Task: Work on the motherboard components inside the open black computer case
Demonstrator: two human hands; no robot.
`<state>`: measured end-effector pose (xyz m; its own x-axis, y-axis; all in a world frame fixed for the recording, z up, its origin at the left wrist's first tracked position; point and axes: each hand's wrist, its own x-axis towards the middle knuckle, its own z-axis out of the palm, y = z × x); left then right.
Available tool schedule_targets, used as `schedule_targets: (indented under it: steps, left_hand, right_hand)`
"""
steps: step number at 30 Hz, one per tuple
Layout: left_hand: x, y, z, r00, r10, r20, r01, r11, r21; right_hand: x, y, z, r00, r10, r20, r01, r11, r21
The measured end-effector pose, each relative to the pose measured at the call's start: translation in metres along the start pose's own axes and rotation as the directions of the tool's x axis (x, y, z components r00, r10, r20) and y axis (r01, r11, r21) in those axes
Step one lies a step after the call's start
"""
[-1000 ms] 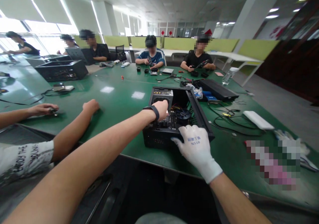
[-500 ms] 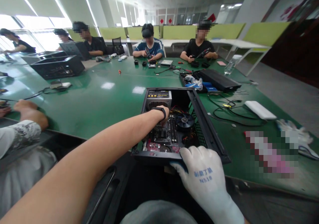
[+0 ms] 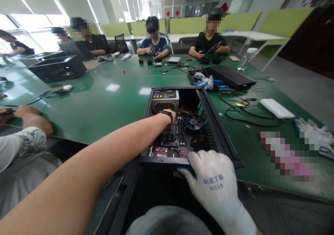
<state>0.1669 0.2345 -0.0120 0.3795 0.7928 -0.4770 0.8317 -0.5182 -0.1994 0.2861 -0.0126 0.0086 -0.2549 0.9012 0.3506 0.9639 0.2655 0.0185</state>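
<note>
An open black computer case (image 3: 221,130) lies at the table's front edge. Inside it are a power supply (image 3: 165,97) at the back left, a round black fan (image 3: 193,122) and a motherboard (image 3: 169,137). My bare left hand (image 3: 171,115) reaches in just in front of the power supply, a black band on the wrist; its fingers are hidden below the hand. My right hand (image 3: 212,170), in a white glove, grips the case's near edge, fingers over the top and thumb at the front.
Cables (image 3: 242,113), a white box-shaped thing (image 3: 277,108), gloves (image 3: 314,132) and a blurred pink packet (image 3: 287,155) lie to the right. Another case (image 3: 227,76) stands behind. A person's arm (image 3: 35,122) rests at the left; several people sit around the green table (image 3: 104,102).
The view has shifted slightly. My left hand remains inside the case and my right hand stays on its near edge, with little visible movement.
</note>
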Motion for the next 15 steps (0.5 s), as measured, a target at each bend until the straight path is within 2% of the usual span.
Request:
schedule_targets:
  steps: [6, 15]
  left_hand:
    - [0.0040, -0.0011, -0.0008, 1.000, -0.011, 0.021, 0.011, 1.000, -0.004]
    - [0.0040, -0.0001, -0.0032, 1.000, -0.003, -0.005, 0.003, 1.000, 0.000]
  right_hand:
    - [-0.0002, -0.0001, -0.0020, 1.000, -0.003, 0.013, 0.003, 1.000, -0.002]
    - [-0.0005, 0.0000, 0.0010, 1.000, -0.005, -0.001, 0.005, 1.000, -0.029]
